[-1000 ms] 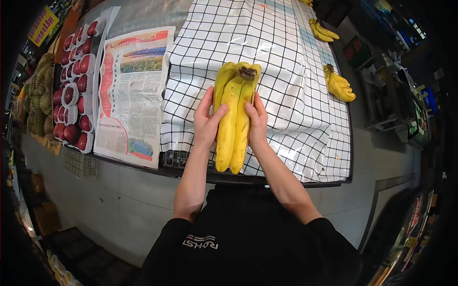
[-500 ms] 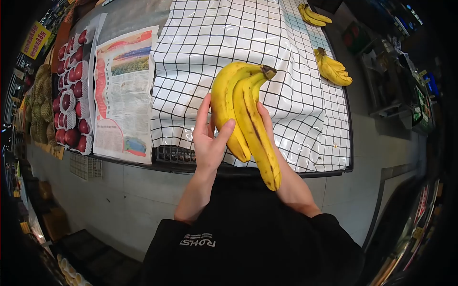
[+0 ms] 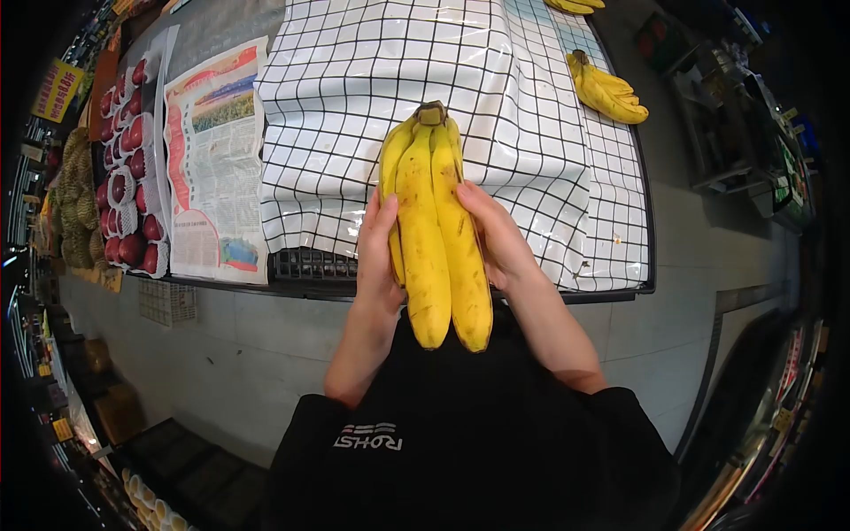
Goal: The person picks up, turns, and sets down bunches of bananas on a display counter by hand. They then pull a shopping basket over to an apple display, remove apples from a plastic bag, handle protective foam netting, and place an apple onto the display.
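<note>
A bunch of yellow bananas (image 3: 428,239) with brown specks is held up in front of my body, its dark stem end pointing away from me. My left hand (image 3: 379,248) grips the bunch from the left side, thumb on top. From the right, my right hand (image 3: 496,234) is closed on the same bunch, its thumb resting on the upper banana. The remaining fingers of both hands are mostly hidden beneath the fruit. Behind the bunch lies a white sheet with a black grid pattern (image 3: 332,133), spread wrinkled over the stand.
On the sheet's right side rests another banana bunch (image 3: 609,91), with more bananas (image 3: 575,6) at the far edge. To the left are a newspaper (image 3: 212,159), red fruit in foam nets (image 3: 133,243) and spiky fruit (image 3: 78,208). A black crate (image 3: 319,265) shows under the sheet.
Both hands have turned the banana bunch, so its stem now points straight away and a different side faces up. My right thumb has come onto the top. The view has shifted slightly.
</note>
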### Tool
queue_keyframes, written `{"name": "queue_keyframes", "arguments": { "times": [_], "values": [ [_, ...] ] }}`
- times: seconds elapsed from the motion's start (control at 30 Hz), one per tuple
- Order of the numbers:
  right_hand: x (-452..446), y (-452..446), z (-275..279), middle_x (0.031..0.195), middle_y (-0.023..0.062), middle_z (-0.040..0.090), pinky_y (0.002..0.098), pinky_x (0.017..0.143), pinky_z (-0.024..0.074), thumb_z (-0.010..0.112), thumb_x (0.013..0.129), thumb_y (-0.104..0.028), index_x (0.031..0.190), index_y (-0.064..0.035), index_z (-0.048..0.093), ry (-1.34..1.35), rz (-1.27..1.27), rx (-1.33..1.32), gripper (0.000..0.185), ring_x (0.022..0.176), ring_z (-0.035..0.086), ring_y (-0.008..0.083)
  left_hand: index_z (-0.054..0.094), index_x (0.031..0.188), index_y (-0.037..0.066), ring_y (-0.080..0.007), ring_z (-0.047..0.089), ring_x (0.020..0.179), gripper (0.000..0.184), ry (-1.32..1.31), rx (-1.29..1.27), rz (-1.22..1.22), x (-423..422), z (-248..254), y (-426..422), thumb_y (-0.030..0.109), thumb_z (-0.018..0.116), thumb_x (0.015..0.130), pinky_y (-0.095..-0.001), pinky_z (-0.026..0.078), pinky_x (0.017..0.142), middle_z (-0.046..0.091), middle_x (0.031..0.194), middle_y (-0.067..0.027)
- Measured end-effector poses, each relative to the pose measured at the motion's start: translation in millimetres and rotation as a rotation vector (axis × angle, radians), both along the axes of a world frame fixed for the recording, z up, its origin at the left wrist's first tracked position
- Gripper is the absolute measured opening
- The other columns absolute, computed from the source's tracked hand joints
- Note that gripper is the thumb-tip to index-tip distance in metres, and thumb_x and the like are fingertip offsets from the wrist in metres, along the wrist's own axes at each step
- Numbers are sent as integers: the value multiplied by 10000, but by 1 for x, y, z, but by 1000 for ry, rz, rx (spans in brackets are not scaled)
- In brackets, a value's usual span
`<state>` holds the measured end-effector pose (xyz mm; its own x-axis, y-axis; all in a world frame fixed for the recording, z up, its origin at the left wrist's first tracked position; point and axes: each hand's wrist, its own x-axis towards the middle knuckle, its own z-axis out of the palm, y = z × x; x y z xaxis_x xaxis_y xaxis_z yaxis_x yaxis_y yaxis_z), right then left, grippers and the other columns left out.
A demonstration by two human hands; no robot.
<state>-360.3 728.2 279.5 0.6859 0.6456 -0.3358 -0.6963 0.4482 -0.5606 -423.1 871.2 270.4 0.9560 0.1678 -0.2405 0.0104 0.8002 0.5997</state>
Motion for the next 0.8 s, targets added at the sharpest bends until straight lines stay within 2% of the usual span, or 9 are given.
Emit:
{"name": "queue_keyframes", "arguments": {
  "times": [0.1, 0.17, 0.2, 0.27, 0.37, 0.6, 0.7, 0.77, 0.8],
  "values": [
    [-7, -10, 10, 1203, 74, 577, 263, 864, 510, 574, 973, -280, 1356, -12, 415, -49, -11, -80, 494, 1085, 591, 131, 424, 1357, 51, -196, 602, 1102, 438, 14, -38, -38, -7, 8, -12, 335, 408, 1024, -336, 512, 919, 575, 1240, -117],
    [-10, -14, 17, 1201, 73, 576, 268, 879, 489, 588, 967, -287, 1354, -10, 417, -65, -32, -155, 505, 1091, 577, 128, 457, 1372, 51, -198, 599, 1122, 526, 83, -54, -48, -12, 22, -22, 430, 307, 1039, -335, 495, 948, 572, 1285, -111],
    [-11, -17, 17, 1201, 73, 576, 268, 879, 489, 588, 967, -287, 1354, -10, 417, -62, -35, -154, 505, 1091, 577, 128, 457, 1372, 51, -198, 599, 1122, 526, 85, -52, -51, -13, 21, -23, 430, 307, 1039, -335, 495, 948, 572, 1285, -111],
    [-13, -21, 17, 1205, 73, 570, 277, 906, 466, 606, 959, -289, 1359, -8, 414, -90, -35, -146, 525, 1102, 562, 134, 454, 1383, 58, -221, 596, 1137, 546, 14, -289, -135, -13, 19, -24, 451, 315, 1030, -352, 494, 963, 555, 1321, -124],
    [-16, -27, 17, 1220, 78, 558, 279, 919, 453, 619, 954, -284, 1373, -2, 403, -140, -17, -124, 550, 1115, 549, 139, 472, 1353, 61, -219, 615, 1093, 543, 5, -274, -105, -14, 20, -31, 469, 347, 1018, -357, 510, 937, 596, 1243, -113],
    [-23, -35, 22, 1265, 96, 525, 282, 935, 444, 634, 945, -261, 1391, 20, 375, -173, -50, -136, 587, 1140, 532, 149, 477, 1347, 60, -212, 613, 1092, 557, -55, -315, -125, -20, 21, -39, 480, 312, 1021, -357, 512, 930, 591, 1249, -109],
    [-26, -35, 24, 1322, 115, 489, 287, 964, 438, 623, 950, -245, 1419, 29, 333, -225, -64, -113, 615, 1193, 503, 165, 412, 1386, 50, -221, 601, 1108, 553, -44, -230, -77, -19, 12, -41, 451, 398, 1007, -361, 507, 939, 565, 1272, -119],
    [-30, -31, 26, 1392, 133, 437, 304, 1025, 404, 599, 956, -213, 1470, 29, 254, -187, -141, -90, 665, 1260, 458, 181, 324, 1424, 34, -237, 585, 1132, 600, -233, 253, 72, -13, -5, -38, 369, 528, 970, -367, 499, 952, 531, 1295, -134],
    [-31, -31, 26, 1392, 133, 437, 304, 1025, 404, 599, 956, -213, 1470, 29, 254, -190, -145, -91, 665, 1260, 458, 181, 236, 1461, 16, -240, 539, 1193, 733, -316, 137, 79, -11, 0, -37, 274, 643, 909, -364, 468, 990, 483, 1339, -143]
  ]
}}
